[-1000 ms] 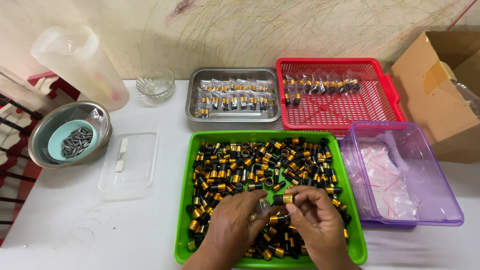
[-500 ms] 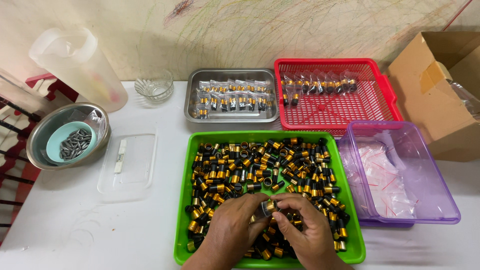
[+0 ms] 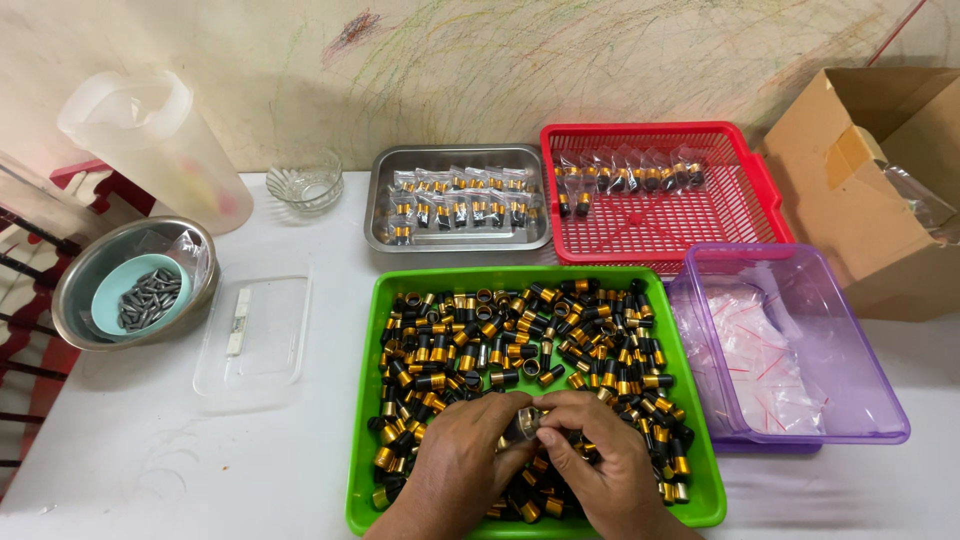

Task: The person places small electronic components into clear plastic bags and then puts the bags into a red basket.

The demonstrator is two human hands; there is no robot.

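At the far left of the frame a steel bowl (image 3: 135, 290) holds a small teal dish of grey pellets, with a cloudy plastic jug (image 3: 150, 145) above it. Right of the bowl lies a clear lid (image 3: 255, 330) on the white table (image 3: 120, 460), and a small glass dish (image 3: 305, 185) sits higher up. At lower centre the green tray (image 3: 365, 400) is heaped with black-and-gold caps (image 3: 500, 340). Over its near edge the left hand (image 3: 462, 455) and right hand (image 3: 595, 455) meet — fingertips pinched together on one small piece (image 3: 525, 425), too hidden to identify. Above are a steel tray (image 3: 455, 195) and a red basket (image 3: 660, 195) of bagged pieces; rightward, a purple tub (image 3: 790, 340) of plastic bags, then a cardboard box (image 3: 880, 190).
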